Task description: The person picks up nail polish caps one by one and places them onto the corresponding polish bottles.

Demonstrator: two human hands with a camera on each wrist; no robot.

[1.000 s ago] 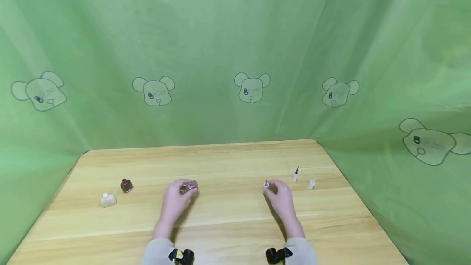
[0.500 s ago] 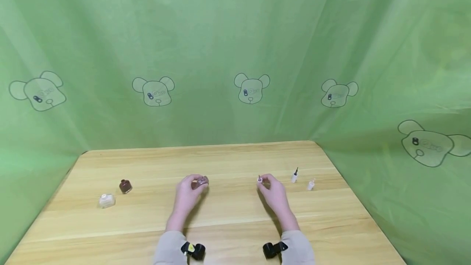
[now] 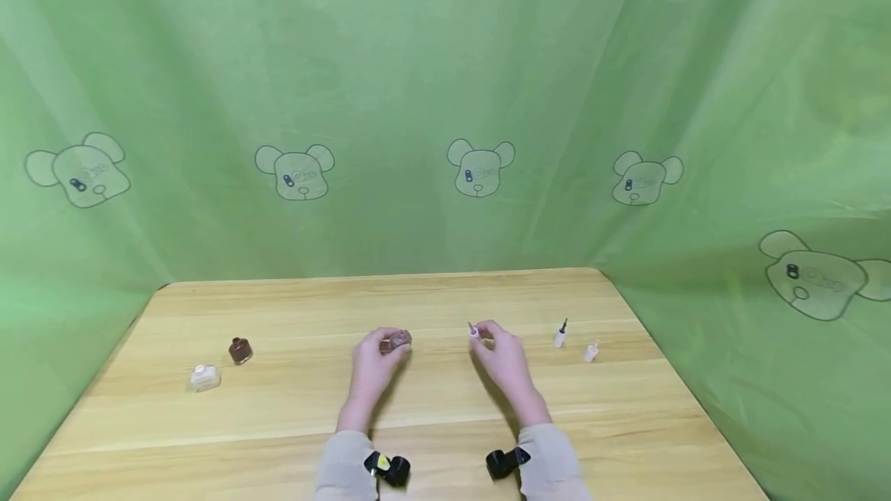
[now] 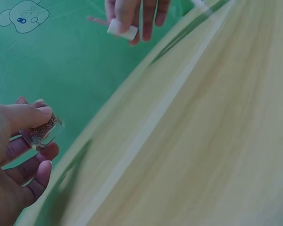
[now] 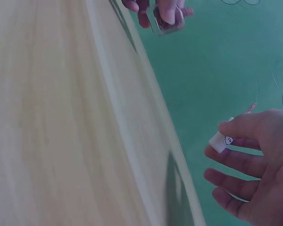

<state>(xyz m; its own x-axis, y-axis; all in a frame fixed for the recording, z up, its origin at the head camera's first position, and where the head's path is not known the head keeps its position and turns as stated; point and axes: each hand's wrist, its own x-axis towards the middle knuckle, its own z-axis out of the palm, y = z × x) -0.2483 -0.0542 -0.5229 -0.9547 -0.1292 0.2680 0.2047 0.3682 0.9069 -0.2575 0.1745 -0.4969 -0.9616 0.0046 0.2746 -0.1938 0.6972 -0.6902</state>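
Observation:
My left hand [image 3: 370,368] pinches a small glass bottle with reddish glitter polish [image 3: 400,340] between thumb and fingers; the left wrist view shows the bottle [image 4: 40,129] held above the table. Across from it, my right hand [image 3: 506,362] holds a white cap [image 3: 474,333] by thumb and forefinger, its thin brush pointing up. In the right wrist view the white cap [image 5: 220,141] has a small printed mark, and its brush [image 5: 251,108] looks pinkish. Bottle and cap are apart, with a gap between the hands.
On the wooden table [image 3: 445,439], a dark brown bottle [image 3: 240,350] and a whitish bottle [image 3: 205,378] stand uncapped at the left. At the right, a white cap with a dark brush [image 3: 560,334] and another with a pale brush [image 3: 591,352] stand upright. A green curtain [image 3: 390,238] surrounds the table.
Both hands have moved inward, the left one rightward with its bottle and the right one leftward with its cap. The gap between them is smaller, and the cap's brush now tilts leftward.

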